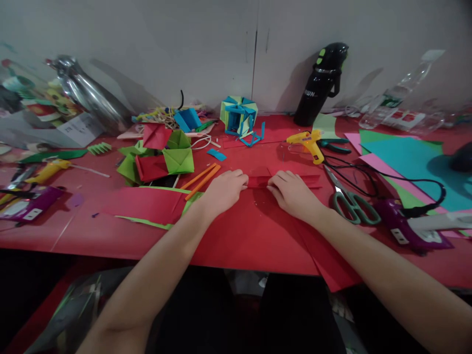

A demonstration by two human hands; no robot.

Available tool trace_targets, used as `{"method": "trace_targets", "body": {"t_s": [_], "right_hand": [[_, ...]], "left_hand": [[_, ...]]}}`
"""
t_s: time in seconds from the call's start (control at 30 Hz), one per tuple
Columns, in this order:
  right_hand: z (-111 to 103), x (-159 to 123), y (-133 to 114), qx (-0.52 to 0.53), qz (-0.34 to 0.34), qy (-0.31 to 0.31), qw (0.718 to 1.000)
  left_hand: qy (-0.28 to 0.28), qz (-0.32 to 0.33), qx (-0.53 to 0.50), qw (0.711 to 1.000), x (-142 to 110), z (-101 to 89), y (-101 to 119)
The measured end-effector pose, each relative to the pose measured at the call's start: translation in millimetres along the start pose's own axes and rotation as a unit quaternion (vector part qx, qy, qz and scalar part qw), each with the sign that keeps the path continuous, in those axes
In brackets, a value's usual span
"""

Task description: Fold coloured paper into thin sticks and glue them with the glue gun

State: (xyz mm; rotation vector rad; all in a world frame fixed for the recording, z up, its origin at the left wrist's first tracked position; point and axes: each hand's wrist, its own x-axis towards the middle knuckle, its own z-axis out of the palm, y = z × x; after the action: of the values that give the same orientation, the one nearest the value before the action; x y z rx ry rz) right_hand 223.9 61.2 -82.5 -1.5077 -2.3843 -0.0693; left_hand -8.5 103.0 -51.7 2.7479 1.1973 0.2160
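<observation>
A narrow folded strip of red paper (258,182) lies across the red tabletop in front of me. My left hand (229,186) is closed on its left end, fingertips curled down onto it. Further right along the same strip, my right hand (289,189) pinches it with thumb and curled fingers, and the strip sticks out beyond that hand. Orange paper strips (202,182) lie just left of my left hand. To the right of my right hand are scissors (352,201) with green handles. A larger red sheet (332,260) lies under my right forearm and overhangs the table edge.
Folded red and green paper pieces (179,160) stand at left. At the back are a blue-and-yellow paper model (239,115) and a black bottle (320,86). A yellow glue gun (309,143), purple power strip (398,223), cables and coloured sheets (416,162) occupy the right.
</observation>
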Motion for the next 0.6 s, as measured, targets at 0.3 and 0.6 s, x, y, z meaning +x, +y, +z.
{"method": "trace_targets", "body": {"t_s": [0.3,0.6], "right_hand": [[9,6,8,0.116,0.03,0.021,0.993],[8,8,7,0.192,0.045,0.036,0.98]], "left_hand": [[0.02,-0.032,-0.029,0.999,8,7.2,-1],[0.019,-0.083,-0.077,0.993,11,9.1,0]]}}
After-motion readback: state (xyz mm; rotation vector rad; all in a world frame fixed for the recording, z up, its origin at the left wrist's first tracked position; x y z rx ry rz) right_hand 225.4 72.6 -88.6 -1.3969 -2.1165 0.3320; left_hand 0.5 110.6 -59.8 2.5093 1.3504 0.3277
